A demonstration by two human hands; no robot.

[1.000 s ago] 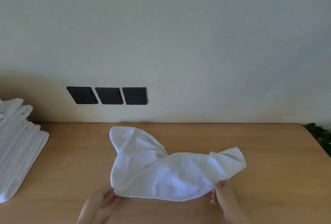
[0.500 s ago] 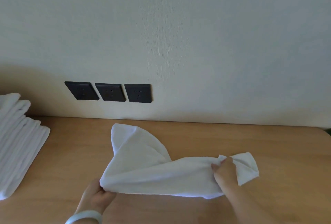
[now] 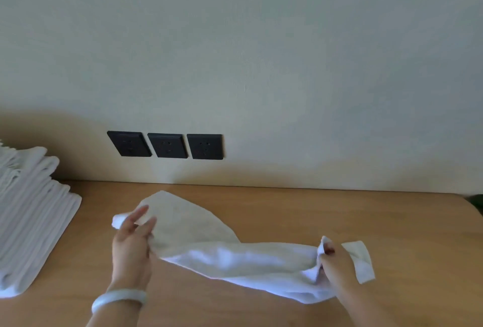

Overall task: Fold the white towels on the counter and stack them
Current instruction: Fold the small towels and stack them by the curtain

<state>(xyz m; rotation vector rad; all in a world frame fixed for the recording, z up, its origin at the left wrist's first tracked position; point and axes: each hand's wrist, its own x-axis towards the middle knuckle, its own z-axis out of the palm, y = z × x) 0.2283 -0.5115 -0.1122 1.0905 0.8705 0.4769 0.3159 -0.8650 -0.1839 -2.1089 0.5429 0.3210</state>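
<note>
Lowest in the frame, a pale bracelet (image 3: pixel 119 298) circles the left wrist at the lower left. Just above it the left hand (image 3: pixel 132 245) grasps the left end of a white towel (image 3: pixel 235 256): the cloth is caught between thumb and fingers, and the fingertips point up over a small rolled edge. At the lower right the right hand (image 3: pixel 337 266) is clenched on the towel's other end, the fabric bunched in its curled fingers, with a short flap hanging out past the knuckles toward the right.

The towel stretches between the two hands across the lower middle of the frame. Its front edge sags onto the wooden counter (image 3: pixel 287 211), and a rounded flap lies flat behind the left hand.

At the left edge of the frame, well apart from the hands, a stack of folded white towels (image 3: pixel 31 216) rests on the counter. A dark bit of leaf (image 3: pixel 477 202) shows at the far right edge.

Beyond the counter stands a plain pale wall (image 3: pixel 261 52), with three black sockets (image 3: pixel 167 145) in a row at its centre left, just above the counter's back edge.
</note>
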